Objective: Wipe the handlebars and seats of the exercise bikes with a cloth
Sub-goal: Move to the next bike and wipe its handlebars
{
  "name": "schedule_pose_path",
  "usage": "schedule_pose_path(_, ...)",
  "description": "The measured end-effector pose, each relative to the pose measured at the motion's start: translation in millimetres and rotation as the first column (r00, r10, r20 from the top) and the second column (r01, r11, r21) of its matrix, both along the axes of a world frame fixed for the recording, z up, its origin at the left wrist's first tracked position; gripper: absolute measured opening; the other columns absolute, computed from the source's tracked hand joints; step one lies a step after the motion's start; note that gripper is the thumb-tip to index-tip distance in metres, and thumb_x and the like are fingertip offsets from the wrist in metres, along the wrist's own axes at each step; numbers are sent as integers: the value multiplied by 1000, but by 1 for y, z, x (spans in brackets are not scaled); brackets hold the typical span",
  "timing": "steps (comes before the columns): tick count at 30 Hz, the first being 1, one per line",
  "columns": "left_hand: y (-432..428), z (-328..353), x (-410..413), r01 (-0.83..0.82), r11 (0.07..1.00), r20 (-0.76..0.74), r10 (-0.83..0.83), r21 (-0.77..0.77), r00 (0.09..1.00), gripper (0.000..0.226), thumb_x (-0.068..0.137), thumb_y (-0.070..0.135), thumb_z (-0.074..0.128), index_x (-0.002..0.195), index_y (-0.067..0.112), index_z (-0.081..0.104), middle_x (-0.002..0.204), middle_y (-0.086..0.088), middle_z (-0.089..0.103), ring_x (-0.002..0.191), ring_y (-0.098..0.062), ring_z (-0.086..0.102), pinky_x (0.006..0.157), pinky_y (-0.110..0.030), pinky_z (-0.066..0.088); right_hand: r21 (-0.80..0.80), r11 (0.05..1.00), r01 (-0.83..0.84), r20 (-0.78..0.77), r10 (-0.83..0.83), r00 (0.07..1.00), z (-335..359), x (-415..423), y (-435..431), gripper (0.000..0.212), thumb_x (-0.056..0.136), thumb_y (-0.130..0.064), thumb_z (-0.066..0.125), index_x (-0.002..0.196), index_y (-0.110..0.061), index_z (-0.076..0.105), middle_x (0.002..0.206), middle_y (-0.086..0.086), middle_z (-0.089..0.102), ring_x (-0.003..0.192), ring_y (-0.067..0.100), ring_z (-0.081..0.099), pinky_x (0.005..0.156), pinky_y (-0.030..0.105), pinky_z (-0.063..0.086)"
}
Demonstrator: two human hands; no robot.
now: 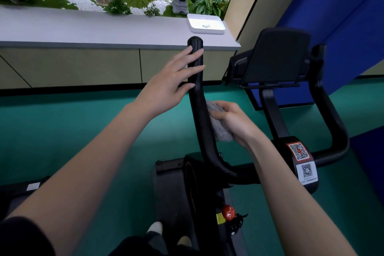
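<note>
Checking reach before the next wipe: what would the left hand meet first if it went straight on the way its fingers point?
The left hand would meet the black handlebar first; its fingertips overlap it in the picture, though whether they touch is unclear.

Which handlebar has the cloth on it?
The left handlebar: the right hand presses the grey cloth against it. The right handlebar stands untouched.

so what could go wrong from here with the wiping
1. The left hand rests bare, straight fingers on the upper part of the handlebar, so it may leave fresh smudges there.
2. The right hand holds the cloth bunched against one side of the bar, so the other side could be missed.
</note>
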State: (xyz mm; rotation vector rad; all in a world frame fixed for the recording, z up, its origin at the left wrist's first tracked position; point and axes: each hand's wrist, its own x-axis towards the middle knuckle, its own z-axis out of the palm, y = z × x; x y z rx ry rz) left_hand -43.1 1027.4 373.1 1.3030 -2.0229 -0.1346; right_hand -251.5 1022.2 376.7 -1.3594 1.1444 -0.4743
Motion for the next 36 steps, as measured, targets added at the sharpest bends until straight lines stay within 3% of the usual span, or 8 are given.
schedule_pose_path(3,1,0,0,4,1000,4,-4,6,1000,45,92,12,57,136,21,49,155,10,25,145,-11,13,108,-25,27,113,993,-35,53,29,998,0,6,1,22,89,4,48,101,-2,65,87,11,72,74,20,69,64,26,54)
schedule_pose_path(8,4,4,-1,-16,1000,28,16,-1,999,43,92,12,56,135,18,50,154,8,26,145,-13,14,111,-25,23,131,983,-131,-43,137,990,7,-9,9,21,87,5,50,103,10,63,102,30,67,85,33,65,80,39,51)
schedule_pose_path(12,14,7,-10,-65,997,102,69,-45,992,35,90,13,59,125,12,59,151,-2,34,144,-23,21,109,-47,33,58,976,-212,-159,219,963,21,-26,22,13,87,4,53,77,-1,60,66,8,61,57,16,58,57,26,42)
schedule_pose_path(15,28,4,-21,-38,999,77,40,-31,996,31,90,22,61,119,12,64,142,-3,48,139,-23,32,106,-49,35,5,984,-180,-161,178,971,33,-45,35,22,87,5,55,71,-7,63,65,4,62,59,14,56,56,25,41)
schedule_pose_path(20,57,-7,-39,-38,998,-21,39,52,999,28,88,28,64,111,13,69,127,1,60,130,-21,45,103,-43,35,-442,896,-47,-208,-51,977,42,-42,53,26,84,-1,58,88,-23,70,82,-7,71,77,5,62,71,22,46)
schedule_pose_path(26,69,-8,-44,-50,992,-109,62,113,992,28,85,19,64,112,13,68,131,1,57,131,-21,43,106,-45,33,-666,730,-153,-267,-42,963,31,-23,75,20,78,3,66,88,-13,72,80,-6,64,74,3,57,65,9,38)
schedule_pose_path(29,70,-8,-46,-57,990,-131,74,129,989,27,87,22,66,112,12,68,132,2,56,132,-18,41,108,-44,32,-646,733,-214,-309,5,951,34,-32,80,24,75,7,66,88,-11,75,79,-5,64,75,3,58,66,7,37)
schedule_pose_path(36,72,-11,-50,-49,988,-185,76,148,980,25,89,21,63,112,12,65,134,3,53,135,-12,36,113,-21,21,-454,811,-369,-445,152,883,53,-65,94,28,73,5,64,80,-19,76,75,-8,70,71,6,63,62,17,45)
